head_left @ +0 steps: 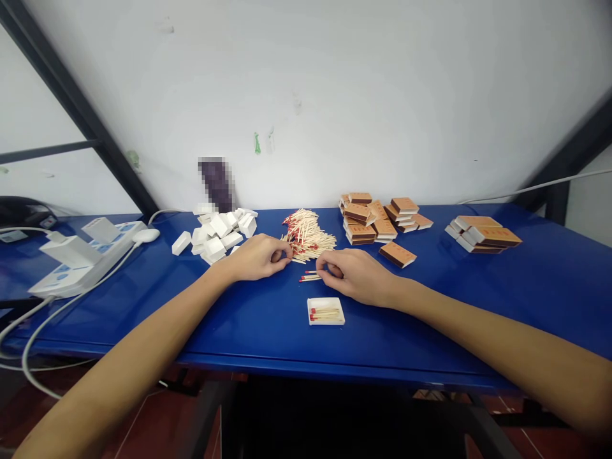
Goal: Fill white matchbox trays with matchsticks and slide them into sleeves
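A loose pile of matchsticks (306, 233), pale shafts with red heads, lay heaped mid-way along the blue worktop (268, 319), its near edge touched by the curled fingers of the left hand (258, 257). Just in front of it a few loose matches (310, 276) lay flat and side by side, heads pointing left, their other ends at the fingers of the right hand (356, 275). Nearer still sat a small white tray (335, 322), open side up, holding several more sticks (324, 313) lengthwise, heads to the left.
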A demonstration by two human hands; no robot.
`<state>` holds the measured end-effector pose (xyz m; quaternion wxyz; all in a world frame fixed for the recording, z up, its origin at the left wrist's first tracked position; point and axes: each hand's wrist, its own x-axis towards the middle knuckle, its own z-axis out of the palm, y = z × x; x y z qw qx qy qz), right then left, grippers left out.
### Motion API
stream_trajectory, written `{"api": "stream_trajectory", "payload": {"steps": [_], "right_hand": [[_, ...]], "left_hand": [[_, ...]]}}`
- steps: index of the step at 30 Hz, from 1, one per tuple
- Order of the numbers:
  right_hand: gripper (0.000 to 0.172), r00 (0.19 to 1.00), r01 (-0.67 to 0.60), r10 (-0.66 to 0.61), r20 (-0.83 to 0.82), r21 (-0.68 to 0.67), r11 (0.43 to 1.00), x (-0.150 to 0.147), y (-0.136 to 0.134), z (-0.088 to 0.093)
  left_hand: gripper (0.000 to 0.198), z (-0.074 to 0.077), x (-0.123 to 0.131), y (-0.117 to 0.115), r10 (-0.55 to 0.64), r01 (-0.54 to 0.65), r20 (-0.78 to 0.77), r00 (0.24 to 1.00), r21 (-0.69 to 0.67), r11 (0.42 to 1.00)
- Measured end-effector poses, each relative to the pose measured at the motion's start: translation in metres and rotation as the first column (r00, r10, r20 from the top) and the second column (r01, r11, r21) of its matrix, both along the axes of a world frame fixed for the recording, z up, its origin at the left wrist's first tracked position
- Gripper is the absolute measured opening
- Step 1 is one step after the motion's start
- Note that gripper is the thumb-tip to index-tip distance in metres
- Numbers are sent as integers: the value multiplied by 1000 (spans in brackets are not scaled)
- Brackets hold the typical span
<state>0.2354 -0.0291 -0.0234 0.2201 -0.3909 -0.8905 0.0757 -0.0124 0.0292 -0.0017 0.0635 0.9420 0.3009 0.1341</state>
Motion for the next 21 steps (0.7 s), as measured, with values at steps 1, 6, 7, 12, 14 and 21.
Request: {"api": "stream_trajectory", "payload": {"steps": [1,6,7,12,14,21], "right_hand": [[8,1000,3,-3,9,0,1000,-1,0,0],[8,999,5,-5,39,0,1000,-1,-1,-1],[9,999,8,-9,37,3,1000,-1,0,-1],[11,999,28,-28,35,16,999,3,1,-1],[12,999,24,-25,28,22,999,4,1,-2],[14,1000,10,-10,-2,52,999,4,1,-3]], "left_hand": [[13,0,0,0,-6,6,2,1000,-6,1000],[14,1,1,-1,0,0,-15,1000,-36,999],[14,1,1,-2,-1,0,-16,1000,-38,999],[14,3,2,-3,4,-5,-18,1000,-37,999],[14,3,2,-4,15,-16,-20,1000,-34,999],[15,2,2,-3,25,-26,-27,999,-25,999]]}}
